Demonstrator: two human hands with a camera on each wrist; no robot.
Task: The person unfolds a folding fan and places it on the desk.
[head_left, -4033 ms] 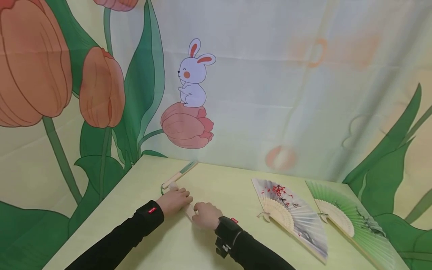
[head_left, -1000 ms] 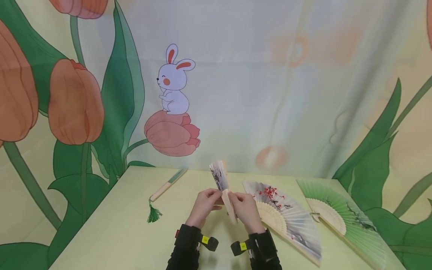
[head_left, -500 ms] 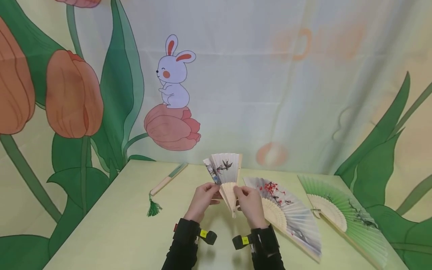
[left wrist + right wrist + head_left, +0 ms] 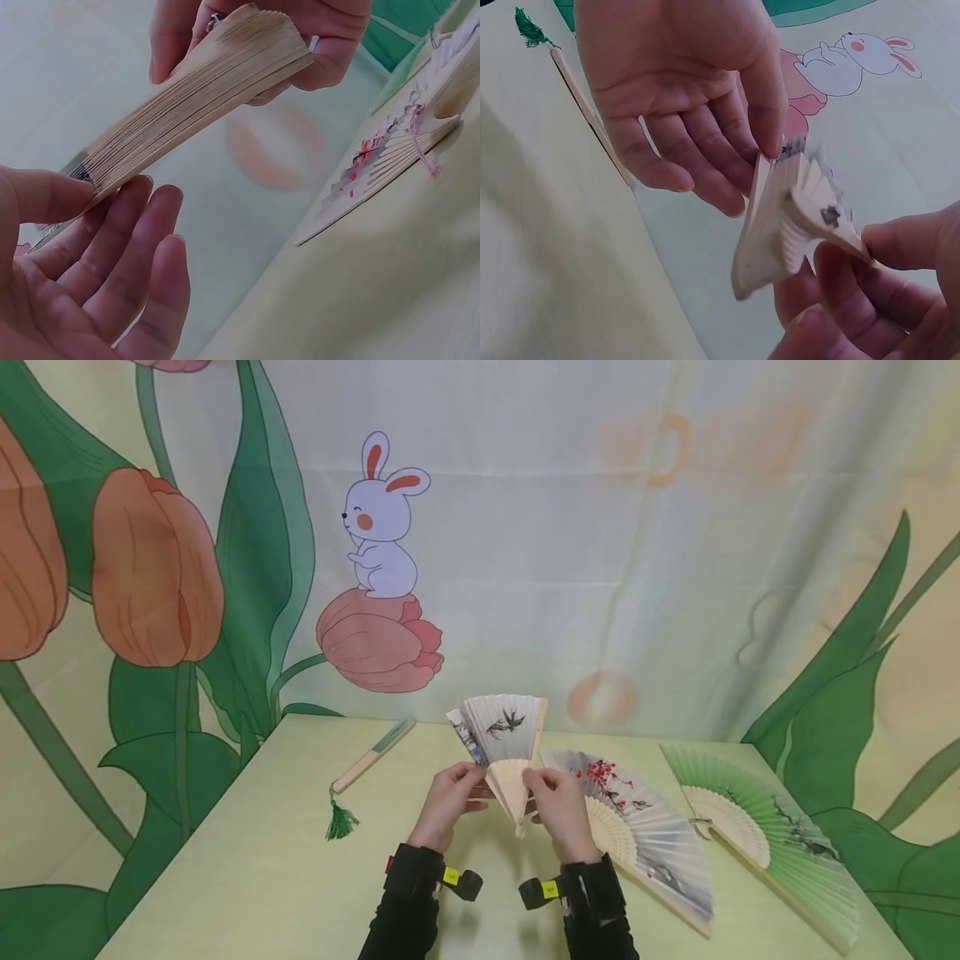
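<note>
Looks about halfway imo: red-blossom folding fan (image 4: 663,839) and green folding fan (image 4: 795,843) lie spread on the table (image 4: 255,893), ink-print folding fan (image 4: 512,739) is partly open above it, left hand (image 4: 446,803) pinching one edge, right hand (image 4: 562,810) the other, green-tasselled folding fan (image 4: 371,758) lies folded, so that's left

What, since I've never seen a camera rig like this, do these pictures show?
There is no robot here, just a person's bare left hand and right hand. One picture comes from a camera worn on the head, looking forward and down; the other two come from cameras worn on each wrist.

Both hands hold a partly spread folding fan with pale ribs and a white printed leaf. On the pale yellow-green table lie a closed folding fan with a green tassel, a spread grey-white fan with red blossoms and a spread green fan.
</note>
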